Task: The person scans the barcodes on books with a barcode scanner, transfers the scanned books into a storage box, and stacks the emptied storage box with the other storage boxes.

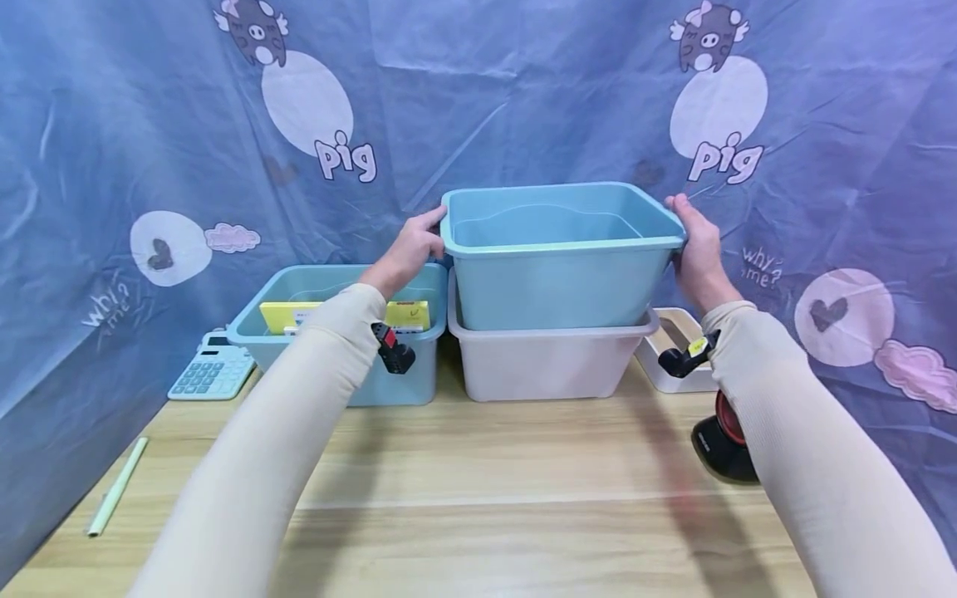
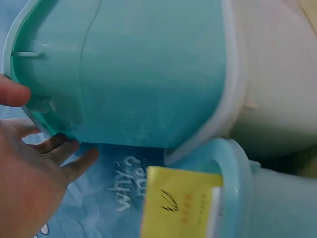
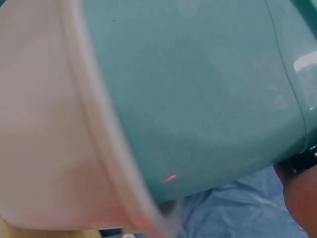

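Note:
A light blue plastic bin (image 1: 553, 286) sits partway down inside a pale pinkish-white bin (image 1: 546, 365), its upper part standing well above the lower rim. My left hand (image 1: 409, 249) grips the blue bin's left end at the rim; in the left wrist view the thumb lies over the rim and the fingers reach beneath it. At the opposite end, my right hand (image 1: 699, 253) holds the right rim, its fingers partly hidden behind the bin. The right wrist view shows the blue wall (image 3: 198, 99) rising out of the pale rim (image 3: 106, 134).
Left of the pale bin stands another blue bin (image 1: 426, 374) containing yellow boxes (image 1: 409, 314). A calculator (image 1: 213, 370) and a pale green stick (image 1: 118, 486) lie farther left. On the right are a small white tray (image 1: 658, 365) and a black-and-red device (image 1: 721, 448). Patterned blue cloth (image 1: 523, 100) hangs behind.

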### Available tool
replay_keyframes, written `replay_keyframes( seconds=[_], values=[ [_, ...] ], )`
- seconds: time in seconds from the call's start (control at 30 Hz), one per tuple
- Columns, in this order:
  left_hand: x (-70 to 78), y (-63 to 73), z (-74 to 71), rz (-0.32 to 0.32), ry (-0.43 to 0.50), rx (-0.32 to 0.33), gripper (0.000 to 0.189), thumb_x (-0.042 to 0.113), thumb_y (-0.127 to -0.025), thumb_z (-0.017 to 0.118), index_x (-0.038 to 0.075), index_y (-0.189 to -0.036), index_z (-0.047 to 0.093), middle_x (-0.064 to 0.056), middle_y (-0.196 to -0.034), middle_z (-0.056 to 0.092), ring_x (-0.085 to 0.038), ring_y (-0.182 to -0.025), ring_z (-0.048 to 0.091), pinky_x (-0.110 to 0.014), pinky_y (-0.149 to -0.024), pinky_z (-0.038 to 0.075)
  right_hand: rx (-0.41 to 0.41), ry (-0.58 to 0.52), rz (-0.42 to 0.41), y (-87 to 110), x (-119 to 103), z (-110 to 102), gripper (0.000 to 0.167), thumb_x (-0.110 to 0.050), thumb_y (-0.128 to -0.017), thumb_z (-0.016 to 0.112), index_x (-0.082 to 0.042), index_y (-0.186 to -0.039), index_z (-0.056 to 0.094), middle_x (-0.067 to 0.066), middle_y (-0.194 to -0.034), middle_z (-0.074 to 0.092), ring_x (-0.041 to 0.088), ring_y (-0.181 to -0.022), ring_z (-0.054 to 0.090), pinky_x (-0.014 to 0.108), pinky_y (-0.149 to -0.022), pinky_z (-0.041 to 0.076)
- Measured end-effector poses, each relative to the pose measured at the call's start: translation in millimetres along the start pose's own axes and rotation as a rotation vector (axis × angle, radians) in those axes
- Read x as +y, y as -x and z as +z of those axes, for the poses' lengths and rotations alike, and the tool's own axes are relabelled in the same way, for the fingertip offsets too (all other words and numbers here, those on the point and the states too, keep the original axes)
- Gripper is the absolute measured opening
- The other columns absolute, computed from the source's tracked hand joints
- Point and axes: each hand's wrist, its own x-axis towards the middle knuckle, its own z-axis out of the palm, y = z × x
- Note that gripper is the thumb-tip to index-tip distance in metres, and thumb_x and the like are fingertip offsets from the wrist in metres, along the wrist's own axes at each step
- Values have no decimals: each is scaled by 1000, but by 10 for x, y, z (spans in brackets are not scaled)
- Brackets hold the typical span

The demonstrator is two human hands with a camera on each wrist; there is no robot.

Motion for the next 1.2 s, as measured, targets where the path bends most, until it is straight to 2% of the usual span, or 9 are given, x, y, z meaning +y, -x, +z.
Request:
replay_keyframes(
  seconds=[0.17, 0.43, 0.57, 0.73, 0.87, 1.0, 1.07, 1.13, 1.2],
  values=[
    [-142, -3, 0, -109, -146, -69, 90, 1, -76, 48, 7, -161, 16, -9, -170, 13, -21, -155, 14, -40, -124, 22, 3, 25, 34, 48, 189, -61, 21, -37, -101, 55, -19, -105, 64, -5, -103, 57, 9, -100, 49, 18, -87, 38],
    [-323, 43, 48, -162, -313, -140, 87, 10, -81, 50, 10, -162, 16, -10, -170, 11, -27, -158, 7, -45, -127, 12, 91, 199, 100, 149, 447, -167, 45, -45, -99, 58, -10, -127, 63, -10, -101, 62, 6, -97, 54, 21, -89, 38],
    [-392, 75, 87, -177, -415, -171, 85, 13, -83, 49, 9, -161, 17, -7, -170, 14, -26, -157, 9, -45, -127, 13, 71, 365, 160, 191, 541, -234, 67, -50, -101, 51, -6, -151, 46, 4, -133, 62, 11, -118, 54, 25, -107, 36],
    [-411, 77, 116, -175, -530, -209, 86, 13, -81, 50, 8, -161, 18, -7, -169, 18, -26, -155, 20, -42, -123, 25, 23, 580, 149, 215, 611, -314, 67, -48, -104, 41, -4, -155, 36, 16, -161, 35, 21, -146, 38, 34, -123, 25],
    [-385, 69, 123, -188, -607, -244, 89, 11, -77, 52, 7, -160, 21, -9, -168, 23, -25, -117, 50, -37, -98, 42, -6, 709, 126, 237, 626, -349, 68, -49, -104, 42, -3, -154, 38, 18, -160, 35, 28, -151, 30, 37, -125, 20],
    [-363, 68, 131, -235, -659, -299, 89, 8, -77, 51, 9, -161, 21, -17, -151, 49, -16, -62, 32, -31, -69, 37, -35, 790, 115, 277, 635, -366, 70, -52, -103, 43, -3, -153, 38, 18, -159, 35, 33, -152, 27, 42, -126, 18],
    [-353, 67, 140, -264, -675, -327, 87, 8, -79, 50, 10, -161, 19, -21, -132, 59, -13, -55, 22, -31, -64, 33, -44, 819, 107, 309, 631, -370, 71, -52, -103, 44, -3, -153, 38, 18, -159, 36, 34, -151, 27, 45, -125, 19],
    [-336, 77, 144, -272, -702, -347, 86, 9, -81, 50, 10, -161, 20, -20, -132, 59, -13, -55, 25, -31, -68, 36, -49, 861, 90, 343, 623, -375, 71, -53, -103, 45, -2, -153, 40, 18, -159, 37, 36, -150, 29, 47, -124, 20],
    [-315, 91, 142, -262, -730, -347, 83, 11, -83, 51, 10, -161, 22, -14, -153, 47, -15, -63, 35, -34, -77, 42, -48, 908, 68, 371, 621, -384, 70, -52, -103, 46, -1, -151, 41, 20, -157, 39, 39, -149, 32, 49, -123, 23]
  ],
)
